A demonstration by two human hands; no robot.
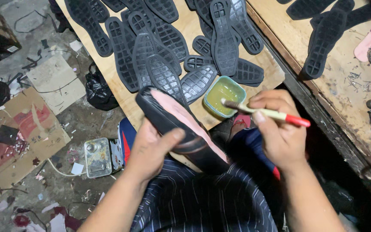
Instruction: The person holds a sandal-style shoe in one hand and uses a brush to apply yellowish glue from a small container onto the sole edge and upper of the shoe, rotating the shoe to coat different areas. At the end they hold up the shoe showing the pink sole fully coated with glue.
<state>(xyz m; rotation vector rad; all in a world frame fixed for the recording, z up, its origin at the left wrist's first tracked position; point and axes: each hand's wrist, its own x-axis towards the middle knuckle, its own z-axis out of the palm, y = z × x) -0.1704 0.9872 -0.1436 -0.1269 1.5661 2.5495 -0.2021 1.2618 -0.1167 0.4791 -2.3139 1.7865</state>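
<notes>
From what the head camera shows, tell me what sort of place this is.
Probably a small shoemaking workshop. Black rubber soles are piled on a wooden board, the left hand holds a shoe, and the right hand dips a brush into a glue tub.

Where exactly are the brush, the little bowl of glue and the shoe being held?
Brush (266, 112), head view, on its pale handle beside the thumb.
Bowl of yellowish glue (238, 87), head view, on its teal rim.
Shoe (177, 115), head view, on its pink upturned bottom.
</notes>
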